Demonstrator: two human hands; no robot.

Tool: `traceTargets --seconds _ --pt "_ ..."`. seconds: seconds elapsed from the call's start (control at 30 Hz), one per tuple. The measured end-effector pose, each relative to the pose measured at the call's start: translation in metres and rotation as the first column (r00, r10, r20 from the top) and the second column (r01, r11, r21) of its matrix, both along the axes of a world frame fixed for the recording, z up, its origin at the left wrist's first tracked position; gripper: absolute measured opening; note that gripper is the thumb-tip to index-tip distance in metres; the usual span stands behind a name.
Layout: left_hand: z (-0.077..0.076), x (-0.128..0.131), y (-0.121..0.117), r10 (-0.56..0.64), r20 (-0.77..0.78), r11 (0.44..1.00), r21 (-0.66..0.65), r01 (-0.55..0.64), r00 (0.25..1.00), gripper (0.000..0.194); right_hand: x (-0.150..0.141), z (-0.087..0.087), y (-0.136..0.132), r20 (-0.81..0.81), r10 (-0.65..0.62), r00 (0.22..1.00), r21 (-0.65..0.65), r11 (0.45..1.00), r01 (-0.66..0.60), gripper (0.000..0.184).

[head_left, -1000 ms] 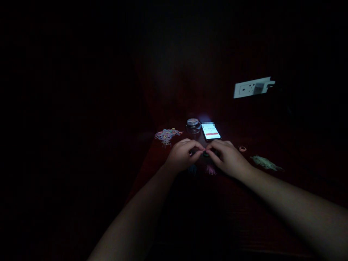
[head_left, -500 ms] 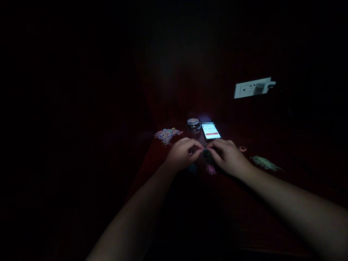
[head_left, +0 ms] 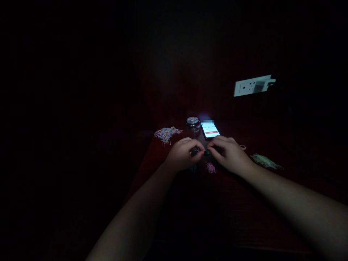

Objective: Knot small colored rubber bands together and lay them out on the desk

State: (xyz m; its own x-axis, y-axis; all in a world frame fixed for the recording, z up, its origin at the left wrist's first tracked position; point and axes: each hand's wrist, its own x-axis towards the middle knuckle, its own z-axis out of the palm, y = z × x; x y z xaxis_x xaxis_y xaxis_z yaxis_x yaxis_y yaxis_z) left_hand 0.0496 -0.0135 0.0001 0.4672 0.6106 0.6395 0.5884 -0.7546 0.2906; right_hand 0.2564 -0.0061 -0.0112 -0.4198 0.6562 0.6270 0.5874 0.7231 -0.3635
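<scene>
My left hand is closed in a pinch, thumb and forefinger brought together. Facing it, just to the right, my right hand pinches in the same way, its fingertips almost meeting the left ones. Whatever lies between the fingertips is too small and dark to make out. Right below them on the table is a small dark green bunch. A heap of pink rubber bands lies nearer, between the wrists. Beside it, partly hidden by my left hand, is a dark blue heap.
Mixed-colour rubber bands lie heaped at the table's left edge. Behind the hands stand a lidded clear jar and a lit phone. Pale green bands and an orange ring lie right. A socket panel is on the wall.
A thin pale strip showed stretched between the fingertips before; now it no longer shows there. The fingertips have shifted slightly, and the view has tilted a little.
</scene>
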Motion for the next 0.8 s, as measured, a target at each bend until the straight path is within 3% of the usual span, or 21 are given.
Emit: traceTargets --seconds 0.67,0.8 --pt "-0.0005 -0.001 0.0007 -0.003 0.025 0.999 0.039 0.002 1.0 0.005 0.0017 -0.0011 0.0026 0.002 -0.004 1.0 -0.03 1.0 0.004 0.011" --pt "-0.0014 -0.0019 0.0019 0.033 0.012 0.999 0.034 -0.033 0.999 0.005 -0.0006 -0.0003 -0.0025 -0.012 0.052 0.999 -0.038 0.998 -0.052 0.014"
